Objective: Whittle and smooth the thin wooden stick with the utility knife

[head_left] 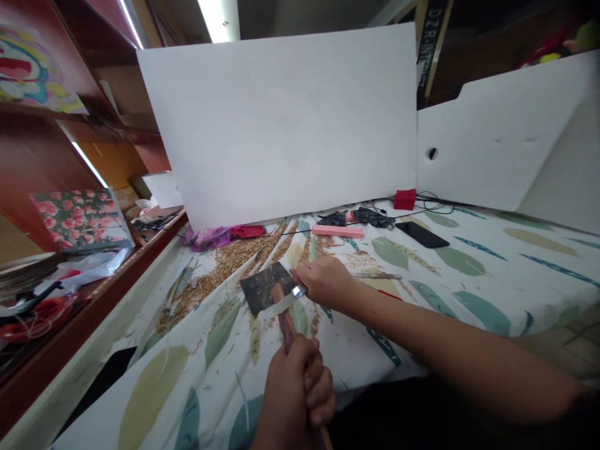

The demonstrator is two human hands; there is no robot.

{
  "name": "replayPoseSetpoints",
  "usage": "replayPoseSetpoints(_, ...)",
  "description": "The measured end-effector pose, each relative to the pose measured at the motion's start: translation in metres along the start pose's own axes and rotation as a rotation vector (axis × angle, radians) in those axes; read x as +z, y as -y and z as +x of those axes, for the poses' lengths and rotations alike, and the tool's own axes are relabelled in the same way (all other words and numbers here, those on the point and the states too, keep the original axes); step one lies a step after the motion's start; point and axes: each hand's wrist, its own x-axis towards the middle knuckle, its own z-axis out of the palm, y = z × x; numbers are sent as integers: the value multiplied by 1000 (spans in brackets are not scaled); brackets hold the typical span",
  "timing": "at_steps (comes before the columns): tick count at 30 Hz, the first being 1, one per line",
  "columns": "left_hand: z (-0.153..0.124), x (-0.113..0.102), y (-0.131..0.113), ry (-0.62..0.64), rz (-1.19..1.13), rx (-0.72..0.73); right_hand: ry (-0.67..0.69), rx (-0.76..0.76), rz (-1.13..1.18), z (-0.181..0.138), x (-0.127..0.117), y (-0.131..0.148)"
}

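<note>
My left hand (297, 384) is wrapped round a reddish-brown wooden stick (287, 326), which points away from me. Its far end rests over a dark rectangular plate (257, 294) on the cloth. In my closed right hand (323, 281) is a knife (281, 305); its curved, shiny blade lies across the stick near the far end. The knife's handle is hidden in my fist. Close to the right forearm, a thin metal tool (377, 275) and a thin red item (390, 294) lie on the cloth.
Wood shavings (225, 269) cover the left and middle of the leaf-patterned cloth (154, 400). Behind them are a purple bag (209, 239), a pink block (337, 232), a black phone (422, 234) and a red box (404, 199). A tall white board (281, 125) closes off the back.
</note>
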Motion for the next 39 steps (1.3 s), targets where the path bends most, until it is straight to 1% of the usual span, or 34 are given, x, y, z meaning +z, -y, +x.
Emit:
replayPoseSetpoints(6,-1,4,-6,-16,-41,-63,-95,-42,-3,5,12,-2)
replayPoseSetpoints(9,-1,4,-10,-36,-68,-102,-104,-58,-11,9,16,-2)
replayPoseSetpoints(12,0,2,-10,-47,-112,-65,-89,-66,-3,13,20,-2)
replayPoseSetpoints(14,0,0,-9,-24,-127,-51,-85,-69,8,15,23,-3)
replayPoseSetpoints(17,1,-3,-7,6,-145,-51,-109,-55,12,19,29,-5)
replayPoseSetpoints(19,1,-4,-7,-6,-167,-42,-118,-50,12,22,33,-7)
replayPoseSetpoints(22,1,-4,-9,-4,-200,-51,-107,-77,22,27,37,-10)
replayPoseSetpoints(26,-1,-4,-17,-9,-277,-46,-60,-119,40,35,35,-12)
replayPoseSetpoints(29,-3,-3,-21,-25,-337,-48,-24,-120,50,40,32,-12)
replayPoseSetpoints(34,-5,-2,-25,-26,-391,-73,-7,-130,57,46,35,-13)
replayPoseSetpoints(39,-5,-6,-28,-16,-425,-35,8,-111,15,52,37,-16)
